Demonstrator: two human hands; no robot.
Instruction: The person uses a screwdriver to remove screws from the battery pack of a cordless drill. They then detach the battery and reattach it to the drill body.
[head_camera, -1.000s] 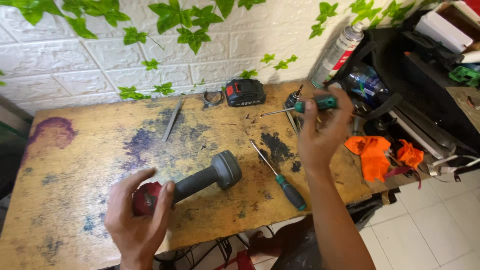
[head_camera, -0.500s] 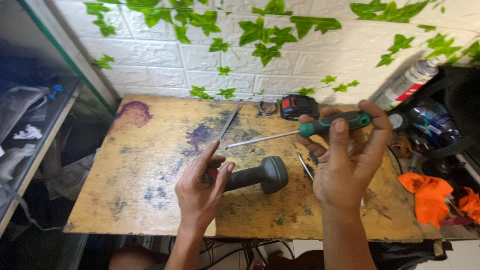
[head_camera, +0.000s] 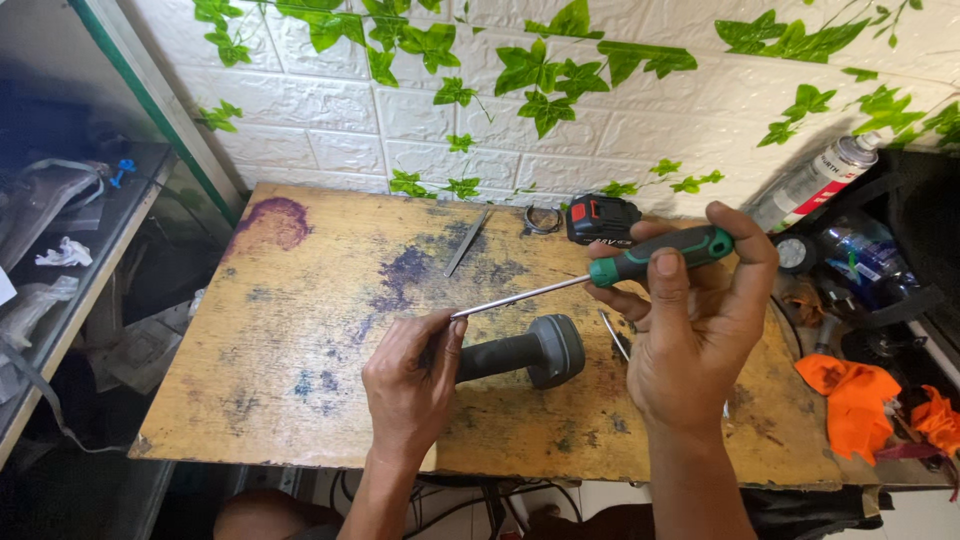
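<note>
Two bare forearms are reaching up from the bottom edge, both hands working at mid-frame. The left hand (head_camera: 410, 385) is lying palm down, back to the camera, fingers curled in a grip and thumb stretching up along its right side. The right hand (head_camera: 690, 320) is hovering higher and just beside it, back also to the camera, fingers wrapping closed from above with the thumb pressing up the front. Both wrists are running nearly straight.
</note>
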